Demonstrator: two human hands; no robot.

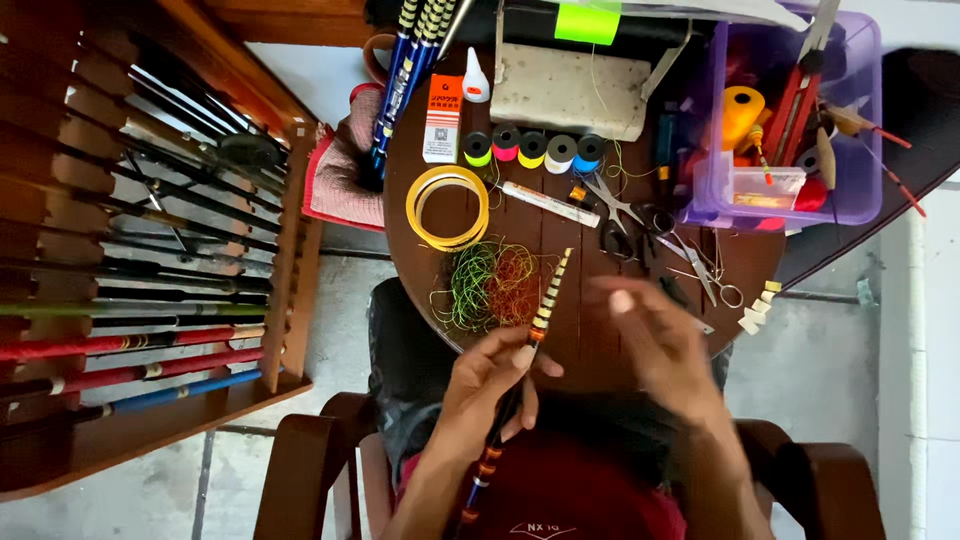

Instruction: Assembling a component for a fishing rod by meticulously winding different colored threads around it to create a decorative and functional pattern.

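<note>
Striped rod (545,305) gripped in left hand (490,385) fingers; right hand (660,340) open, blurred.

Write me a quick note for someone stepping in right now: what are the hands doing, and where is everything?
Left hand grips a striped rod, tip resting on the round wooden table. Right hand hovers open beside it, blurred, holding nothing visible. Tangled green and orange thread lies by the rod's tip; five thread spools, scissors and a yellow ring sit further back. The rod shows bands already; how much is left cannot be told.
</note>
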